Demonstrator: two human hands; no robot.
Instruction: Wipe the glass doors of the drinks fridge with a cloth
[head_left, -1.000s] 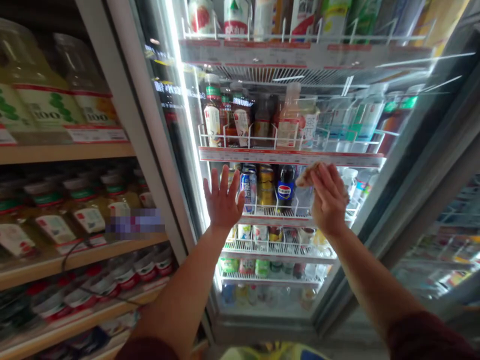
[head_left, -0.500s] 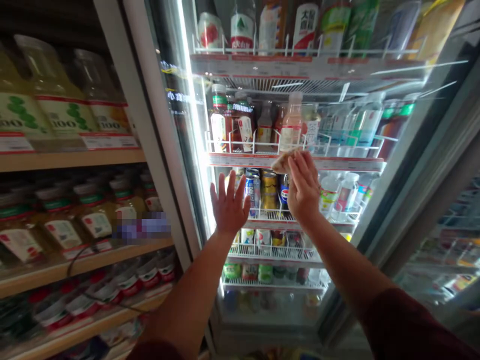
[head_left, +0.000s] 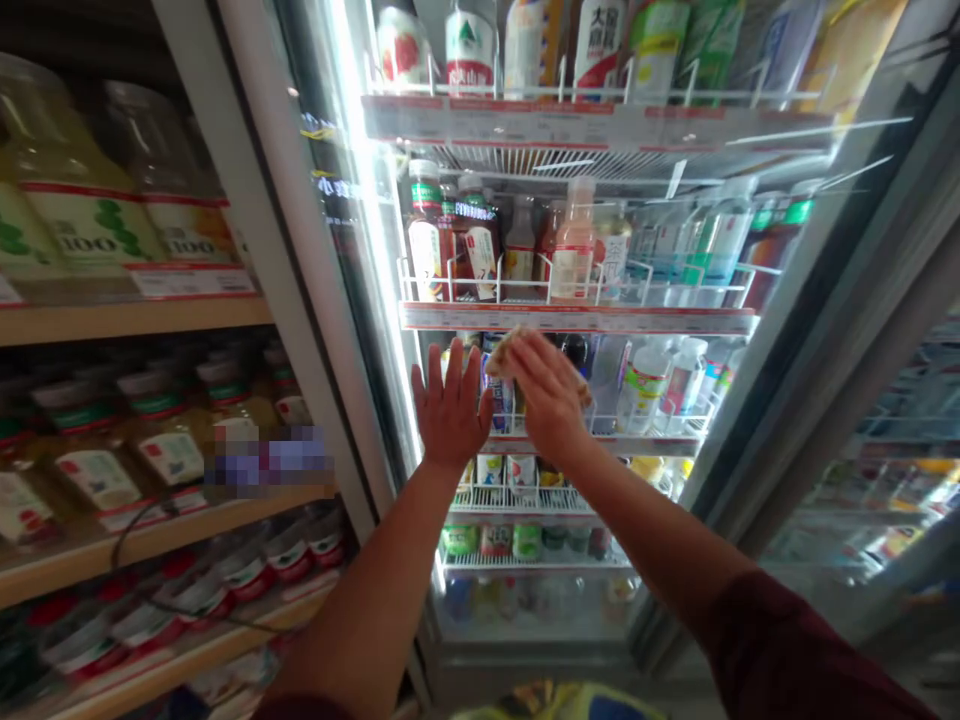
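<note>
Both my arms reach out to the glass door (head_left: pixel 525 620) of a lit drinks fridge. My left hand (head_left: pixel 451 410) lies flat against the glass, fingers spread, with nothing in it. Just to its right, my right hand (head_left: pixel 551 395) presses a light, stained cloth (head_left: pixel 504 352) to the door under its fingers. Part of the cloth is hidden beneath that hand. Behind the glass, rows of bottles and cans stand on wire shelves; among them is a pink bottle (head_left: pixel 574 250) above my right hand.
To the left, a wooden shelf (head_left: pixel 135 320) holds large juice bottles (head_left: pixel 82 200), with smaller bottles (head_left: pixel 172 440) below. A dark cable (head_left: pixel 124 535) hangs across the lower shelves. Another glass-fronted fridge (head_left: pixel 885 500) stands at the right. Something yellow and blue (head_left: pixel 562 700) shows at the bottom edge.
My right hand has moved left with the cloth, closer to my left hand. My left hand stays spread on the glass. The view has shifted slightly.
</note>
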